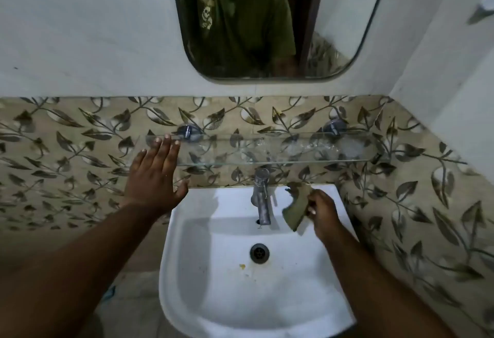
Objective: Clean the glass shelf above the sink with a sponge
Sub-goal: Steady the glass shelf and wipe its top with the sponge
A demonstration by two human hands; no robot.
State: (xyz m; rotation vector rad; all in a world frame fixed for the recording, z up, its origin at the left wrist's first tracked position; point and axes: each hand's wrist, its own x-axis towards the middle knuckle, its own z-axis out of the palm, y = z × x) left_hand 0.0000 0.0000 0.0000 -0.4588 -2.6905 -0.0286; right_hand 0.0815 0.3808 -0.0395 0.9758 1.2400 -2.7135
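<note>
- Right hand (pixel 322 210) pinches a limp, olive-green sponge (pixel 298 208) over the white ceramic sink (pixel 213 297), right of the chrome tap (pixel 262 196).
- Left hand (pixel 155 174) lies spread, fingertips on the clear glass shelf (pixel 267 148), far left end.
- The glass is likely slippery and fragile; wipe lightly.

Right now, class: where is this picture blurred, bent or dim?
Head view: dim light overall; wide-angle lens curves the tile band and mirror edges; right hand and sponge show motion blur; shelf shows faint smears; left hand is sharper.
</note>
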